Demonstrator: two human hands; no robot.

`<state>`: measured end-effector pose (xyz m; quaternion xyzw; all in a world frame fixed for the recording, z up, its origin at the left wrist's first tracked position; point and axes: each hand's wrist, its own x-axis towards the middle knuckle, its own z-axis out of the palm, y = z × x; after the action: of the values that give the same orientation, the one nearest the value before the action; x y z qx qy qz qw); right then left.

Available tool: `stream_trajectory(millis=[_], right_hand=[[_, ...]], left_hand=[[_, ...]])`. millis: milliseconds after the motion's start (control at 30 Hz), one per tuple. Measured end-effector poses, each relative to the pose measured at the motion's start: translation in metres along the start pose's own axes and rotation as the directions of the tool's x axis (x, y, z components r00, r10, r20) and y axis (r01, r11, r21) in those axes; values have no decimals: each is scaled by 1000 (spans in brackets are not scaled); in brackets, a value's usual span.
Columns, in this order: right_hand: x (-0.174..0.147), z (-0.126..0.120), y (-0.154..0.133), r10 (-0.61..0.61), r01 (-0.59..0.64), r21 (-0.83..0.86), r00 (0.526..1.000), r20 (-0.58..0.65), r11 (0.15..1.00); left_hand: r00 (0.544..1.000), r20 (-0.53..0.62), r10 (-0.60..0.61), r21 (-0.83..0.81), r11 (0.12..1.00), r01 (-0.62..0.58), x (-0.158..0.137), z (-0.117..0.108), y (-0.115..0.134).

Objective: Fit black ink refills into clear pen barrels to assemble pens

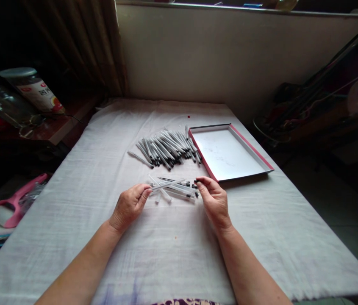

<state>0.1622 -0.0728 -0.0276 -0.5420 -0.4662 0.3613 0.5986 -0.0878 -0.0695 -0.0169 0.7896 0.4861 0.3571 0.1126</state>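
Observation:
My left hand [131, 203] pinches one end of a clear pen barrel [169, 184], which points right, toward my other hand. Between thumb and forefinger of my right hand [213, 199] is a small black pen part [197, 181], perhaps a cap or end plug. Under and between the hands lie loose pen parts [179, 192]: clear tubes, dark refills and small black pieces. Just beyond them a heap of pens [166, 148] with clear barrels and black ends is spread on the cloth.
A shallow box lid [229, 152] with red sides and a white inside lies right of the heap. White cloth [102, 148] covers the table. At left stand a lidded jar [35, 91] and a pink-handled object [13, 203]. A wall [181, 55] rises behind the table.

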Motion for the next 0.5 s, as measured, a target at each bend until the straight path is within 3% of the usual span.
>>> stream_trajectory(millis=[133, 300, 500], right_hand=[[4, -5, 3, -31, 32, -170, 999, 9, 985], [5, -8, 8, -168, 205, -481, 979, 119, 852], [6, -11, 11, -174, 218, -565, 976, 131, 796]], left_hand=[[998, -36, -52, -30, 998, 51, 1, -2, -1], [998, 2, -63, -51, 997, 63, -1, 1, -2], [999, 23, -29, -47, 998, 30, -3, 3, -5]])
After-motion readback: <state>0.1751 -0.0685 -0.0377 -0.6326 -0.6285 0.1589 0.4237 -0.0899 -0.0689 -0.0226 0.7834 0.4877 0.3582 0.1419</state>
